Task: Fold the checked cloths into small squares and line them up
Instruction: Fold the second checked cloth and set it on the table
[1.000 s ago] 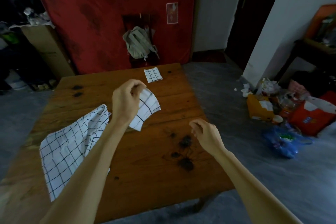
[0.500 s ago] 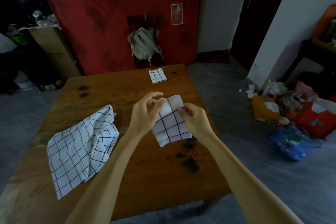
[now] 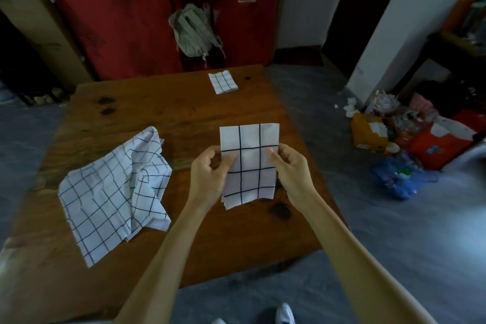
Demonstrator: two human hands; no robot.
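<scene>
Cloth in hand, and it is nearly there: the folded checked cloth point(image 3: 249, 163) is held up above the wooden table point(image 3: 184, 113), a compact rectangle that looks taller than wide, its layered edges showing at the bottom corner. One more fold, by my reckoning, should bring it down to a small square. Left hand point(image 3: 210, 173) pinches its left edge about halfway up, thumb in front and fingers curled behind; right hand point(image 3: 290, 168) pinches the right edge at the same height, thumb pressed on the front face. Both grips are clamped on the fabric, and the cloth stands upright between them, top half rising free above the fingers, bottom half hanging below.

Now the score. One finished square point(image 3: 223, 82) already lies flat at the far end of the table, well apart from the hands, and it looks like the start of the line. Off to the left, a loose checked cloth point(image 3: 115, 192) lies rumpled and only roughly doubled over, untouched and near the table's left edge. So I judge one done, one close to done, and one yet to start.

Beyond the table, a grey backpack point(image 3: 196, 31) hangs against the red wall point(image 3: 118, 8), and a heap of bags and litter point(image 3: 410, 139) sits on the floor to the right
</scene>
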